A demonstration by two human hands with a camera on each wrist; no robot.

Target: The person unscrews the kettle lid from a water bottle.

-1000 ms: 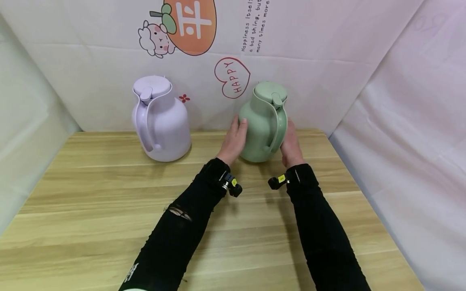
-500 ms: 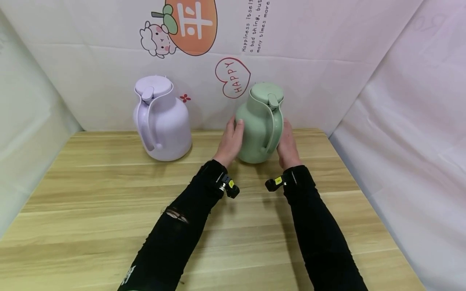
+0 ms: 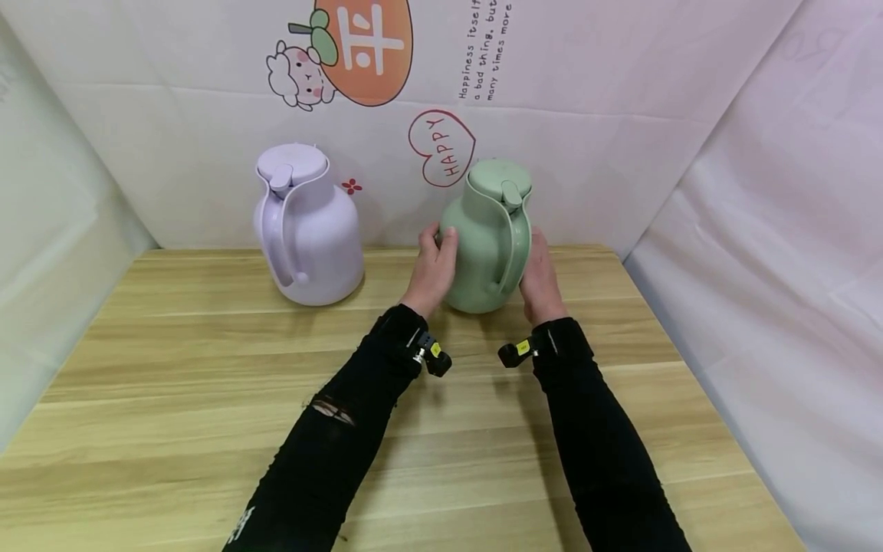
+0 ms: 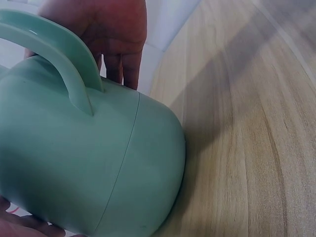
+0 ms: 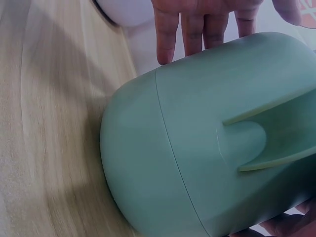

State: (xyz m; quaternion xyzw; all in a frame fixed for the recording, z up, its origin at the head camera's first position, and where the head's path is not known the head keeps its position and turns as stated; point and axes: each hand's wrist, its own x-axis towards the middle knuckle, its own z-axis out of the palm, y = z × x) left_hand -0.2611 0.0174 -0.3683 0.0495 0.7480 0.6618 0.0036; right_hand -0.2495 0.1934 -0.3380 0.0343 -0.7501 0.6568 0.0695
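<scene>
Upright green jug (image 3: 486,238), handle nearward.

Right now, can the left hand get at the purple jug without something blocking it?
Probably yes. The left hand presses the green jug, and only bare table lies between it and the purple jug; it must let go first.

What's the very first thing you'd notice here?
A mint-green jug stands at the back of the wooden table, with the left hand and right hand pressed to its sides. A lilac jug stands alone to its left, below a cartoon sheep sticker.
</scene>
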